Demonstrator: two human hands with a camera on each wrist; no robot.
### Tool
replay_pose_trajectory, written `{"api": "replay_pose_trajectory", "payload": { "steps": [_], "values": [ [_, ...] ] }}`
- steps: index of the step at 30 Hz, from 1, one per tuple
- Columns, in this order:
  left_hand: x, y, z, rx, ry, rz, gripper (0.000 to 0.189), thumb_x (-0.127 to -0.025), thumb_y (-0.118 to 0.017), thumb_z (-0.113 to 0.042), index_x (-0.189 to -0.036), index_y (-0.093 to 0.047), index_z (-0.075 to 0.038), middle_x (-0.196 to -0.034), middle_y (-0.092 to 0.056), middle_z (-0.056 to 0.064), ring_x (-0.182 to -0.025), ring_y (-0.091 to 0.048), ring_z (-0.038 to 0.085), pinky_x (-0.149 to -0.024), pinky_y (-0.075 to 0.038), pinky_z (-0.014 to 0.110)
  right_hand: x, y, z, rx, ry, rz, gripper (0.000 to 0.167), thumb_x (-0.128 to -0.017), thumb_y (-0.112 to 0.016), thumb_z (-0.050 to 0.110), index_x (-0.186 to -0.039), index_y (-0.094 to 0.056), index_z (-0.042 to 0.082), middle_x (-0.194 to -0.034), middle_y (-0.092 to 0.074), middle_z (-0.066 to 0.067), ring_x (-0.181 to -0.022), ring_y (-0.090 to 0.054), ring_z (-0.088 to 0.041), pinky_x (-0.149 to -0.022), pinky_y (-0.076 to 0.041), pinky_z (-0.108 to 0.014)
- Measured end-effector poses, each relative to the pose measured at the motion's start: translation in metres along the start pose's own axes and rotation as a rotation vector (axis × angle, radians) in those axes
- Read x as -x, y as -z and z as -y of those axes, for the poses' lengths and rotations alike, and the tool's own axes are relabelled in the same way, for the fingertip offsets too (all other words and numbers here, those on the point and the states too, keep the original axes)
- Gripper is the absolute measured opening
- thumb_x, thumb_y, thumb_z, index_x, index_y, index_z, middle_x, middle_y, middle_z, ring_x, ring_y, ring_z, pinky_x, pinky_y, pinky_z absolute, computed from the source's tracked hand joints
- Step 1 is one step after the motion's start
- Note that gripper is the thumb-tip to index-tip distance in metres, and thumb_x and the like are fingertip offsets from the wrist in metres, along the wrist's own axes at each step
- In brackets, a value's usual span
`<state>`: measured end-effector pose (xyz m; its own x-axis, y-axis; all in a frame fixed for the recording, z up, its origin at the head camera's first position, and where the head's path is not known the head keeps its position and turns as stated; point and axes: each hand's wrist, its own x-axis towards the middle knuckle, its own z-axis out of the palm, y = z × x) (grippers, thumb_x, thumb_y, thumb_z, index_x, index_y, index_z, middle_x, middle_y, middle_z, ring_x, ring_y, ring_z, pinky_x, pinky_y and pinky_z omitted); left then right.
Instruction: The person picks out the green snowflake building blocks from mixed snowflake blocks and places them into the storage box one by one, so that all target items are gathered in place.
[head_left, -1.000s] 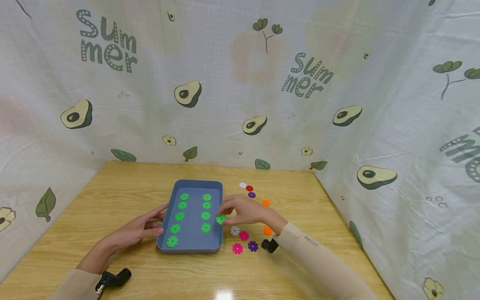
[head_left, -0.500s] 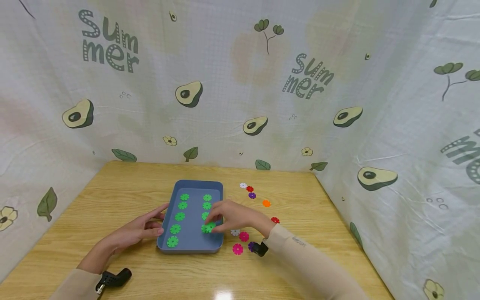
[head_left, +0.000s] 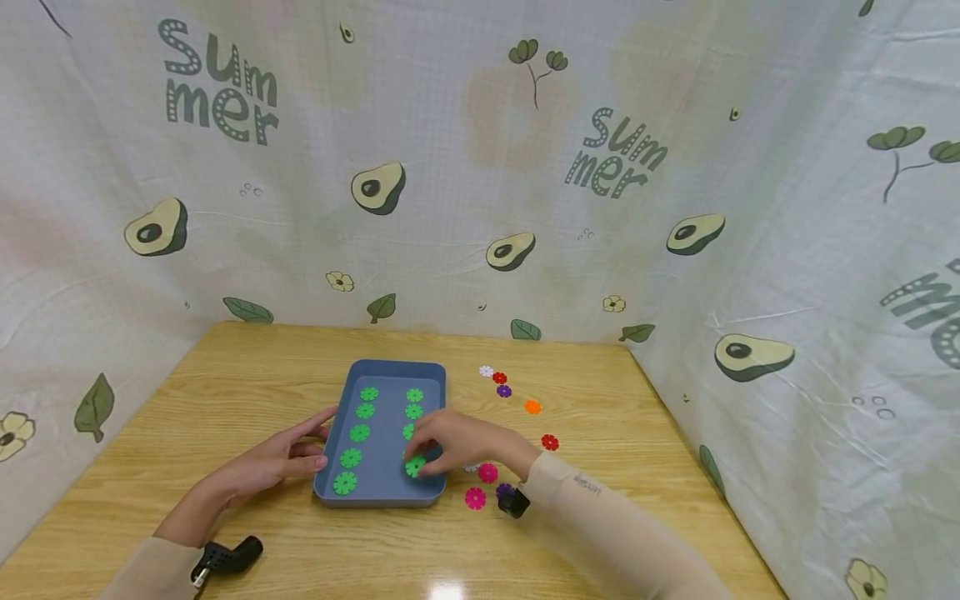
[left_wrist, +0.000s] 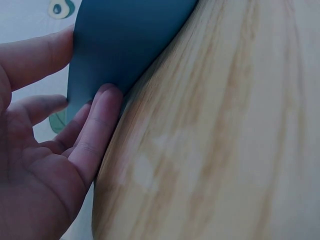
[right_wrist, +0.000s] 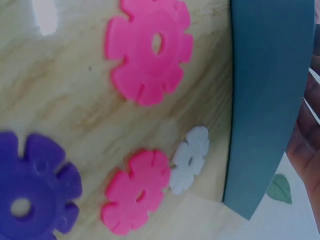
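Observation:
My right hand reaches over the right wall of a blue-grey tray. Its thumb and fingers pinch a green flower-shaped plastic disc low in the tray, at the near end of the right column. Several more green discs lie there in two columns, left and right. From the left side, my left hand touches the tray's outer wall with thumb and extended fingers. In the left wrist view, those fingertips lie against the wall. The right wrist view shows the tray wall hiding most of the right hand.
Right of the tray, loose notched discs lie on the wooden table: pink, purple, orange, red and white. A printed cloth hangs behind the table and at its sides.
My right hand has carried the green disc from over the tray's right wall leftward and down to the near end of the right column. The left hand stays on the tray.

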<state>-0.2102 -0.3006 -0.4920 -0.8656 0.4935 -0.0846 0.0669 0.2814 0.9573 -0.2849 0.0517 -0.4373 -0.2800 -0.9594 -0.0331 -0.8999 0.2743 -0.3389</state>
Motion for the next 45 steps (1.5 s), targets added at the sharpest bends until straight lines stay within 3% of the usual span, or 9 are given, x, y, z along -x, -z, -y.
{"api": "replay_pose_trajectory", "payload": {
  "steps": [13, 32, 45],
  "values": [
    [-0.001, 0.001, 0.002, -0.001, 0.012, -0.005, 0.084, -0.108, -0.064, -0.019, -0.172, -0.011, -0.013, -0.152, -0.033, 0.030, -0.128, -0.052, 0.036, -0.095, -0.051, 0.024, -0.008, -0.009, 0.001, 0.018, 0.053, 0.044, 0.026, -0.097, -0.082, 0.026, -0.121, -0.081, 0.016, -0.112, -0.074, 0.008, -0.099, -0.061, 0.001, -0.088, -0.045, -0.007],
    [-0.001, 0.000, 0.003, 0.007, 0.020, -0.008, 0.084, -0.108, -0.065, -0.019, -0.173, -0.011, -0.014, -0.154, -0.031, 0.030, -0.131, -0.050, 0.038, -0.095, -0.051, 0.025, -0.010, -0.018, 0.005, 0.034, 0.023, 0.072, 0.022, -0.097, -0.082, 0.024, -0.118, -0.081, 0.018, -0.113, -0.072, 0.007, -0.100, -0.064, -0.001, -0.088, -0.047, -0.008],
    [-0.001, 0.001, 0.002, -0.001, 0.014, -0.006, 0.084, -0.108, -0.064, -0.019, -0.173, -0.011, -0.013, -0.153, -0.032, 0.030, -0.129, -0.051, 0.036, -0.095, -0.051, 0.024, -0.011, -0.019, 0.008, 0.094, 0.000, 0.073, 0.022, -0.097, -0.082, 0.028, -0.117, -0.081, 0.022, -0.112, -0.069, 0.009, -0.098, -0.060, 0.002, -0.086, -0.042, -0.004]
  ]
}}
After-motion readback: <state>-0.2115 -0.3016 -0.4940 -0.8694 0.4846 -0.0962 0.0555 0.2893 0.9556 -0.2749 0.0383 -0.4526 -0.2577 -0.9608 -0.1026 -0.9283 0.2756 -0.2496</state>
